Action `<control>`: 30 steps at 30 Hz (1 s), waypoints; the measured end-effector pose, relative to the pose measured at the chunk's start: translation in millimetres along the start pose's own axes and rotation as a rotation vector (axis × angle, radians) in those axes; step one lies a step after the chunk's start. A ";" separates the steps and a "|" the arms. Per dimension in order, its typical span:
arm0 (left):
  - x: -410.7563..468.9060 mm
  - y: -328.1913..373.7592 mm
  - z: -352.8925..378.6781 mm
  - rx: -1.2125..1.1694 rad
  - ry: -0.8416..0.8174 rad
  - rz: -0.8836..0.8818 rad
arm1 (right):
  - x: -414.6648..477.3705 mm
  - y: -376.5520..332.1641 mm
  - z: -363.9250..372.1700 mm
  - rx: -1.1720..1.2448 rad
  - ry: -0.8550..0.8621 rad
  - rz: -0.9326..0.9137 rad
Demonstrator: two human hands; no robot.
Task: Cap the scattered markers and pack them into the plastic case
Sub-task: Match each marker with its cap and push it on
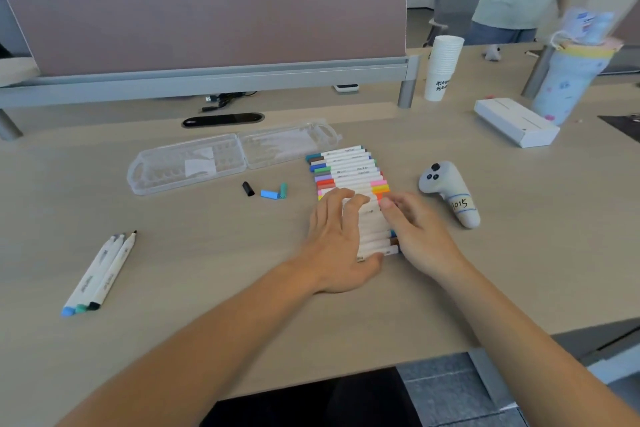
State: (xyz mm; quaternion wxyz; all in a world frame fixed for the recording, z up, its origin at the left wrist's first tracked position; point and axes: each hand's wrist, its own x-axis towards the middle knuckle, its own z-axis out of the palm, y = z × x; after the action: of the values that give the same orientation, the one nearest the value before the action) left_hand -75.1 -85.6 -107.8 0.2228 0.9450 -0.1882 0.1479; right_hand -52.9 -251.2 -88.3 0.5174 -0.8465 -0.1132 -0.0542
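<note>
A row of capped markers [349, 172] lies side by side in the middle of the desk. My left hand [337, 239] curls over the near end of the row, its thumb under the nearest markers. My right hand [419, 232] presses against the row's right side with fairly straight fingers. The clear plastic case [221, 156] lies open and empty behind to the left. Three loose caps, black [248, 188], blue [269, 194] and teal [283, 190], lie in front of it. Three uncapped markers [100, 274] lie together at the near left.
A grey hand controller [446, 191] lies just right of my right hand. Further back on the right stand a stack of paper cups [441, 68], a white box [516, 121] and a patterned pouch [568, 80]. A desk divider [207, 17] runs along the back. A person stands behind.
</note>
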 end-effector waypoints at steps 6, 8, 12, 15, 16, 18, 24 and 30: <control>7.0 -0.5 4.3 -0.045 0.011 0.014 | 2.9 -5.3 15.1 0.069 0.135 0.132; 6.8 -2.4 4.9 -0.053 0.029 0.023 | 2.6 -2.6 12.8 0.093 0.121 0.136; 3.0 -6.9 -3.8 -0.066 0.040 -0.017 | 7.6 -7.3 7.4 0.004 0.103 0.116; -6.2 -24.4 -29.1 -0.013 0.089 -0.108 | 16.7 -26.9 13.6 -0.197 0.105 -0.059; -10.2 -33.6 -39.3 0.014 0.088 -0.148 | 20.4 -35.6 19.8 -0.246 0.080 -0.113; -20.4 -54.7 -60.4 0.097 0.067 -0.246 | 29.4 -51.9 37.4 -0.307 -0.031 -0.202; -66.5 -119.3 -118.0 0.340 0.048 -0.622 | 65.6 -67.6 103.9 -0.582 -0.366 -0.337; -114.5 -157.4 -133.9 0.461 -0.101 -1.021 | 76.5 -67.2 144.2 -0.703 -0.488 -0.291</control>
State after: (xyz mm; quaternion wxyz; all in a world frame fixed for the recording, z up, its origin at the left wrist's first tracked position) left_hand -136.3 142.0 -92.2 0.0447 0.9464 0.3197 0.0134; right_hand 0.9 -83.2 -80.4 0.1438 -0.9341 -0.3245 0.0394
